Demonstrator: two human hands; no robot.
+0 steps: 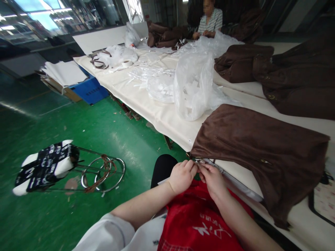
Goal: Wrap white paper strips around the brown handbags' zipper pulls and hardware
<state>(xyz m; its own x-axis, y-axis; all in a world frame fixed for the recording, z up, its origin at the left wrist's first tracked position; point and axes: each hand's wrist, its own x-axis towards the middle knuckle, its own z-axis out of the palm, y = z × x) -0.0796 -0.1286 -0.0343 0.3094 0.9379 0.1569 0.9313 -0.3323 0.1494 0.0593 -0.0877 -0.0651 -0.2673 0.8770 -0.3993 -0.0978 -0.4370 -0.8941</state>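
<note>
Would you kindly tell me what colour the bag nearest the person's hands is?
The bag is dark brown, best seen in the head view.

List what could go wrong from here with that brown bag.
The brown bag lies by the table edge, so a tug might slide it off. Loose plastic close behind it could get dragged along. The left hand and right hand meet at its corner, fingers hiding the details; a slip there could go unnoticed.

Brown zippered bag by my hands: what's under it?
The brown zippered bag lies on the cream tabletop, which shows along its edges. Anything beneath the bag's middle is covered and can't be seen.
</note>
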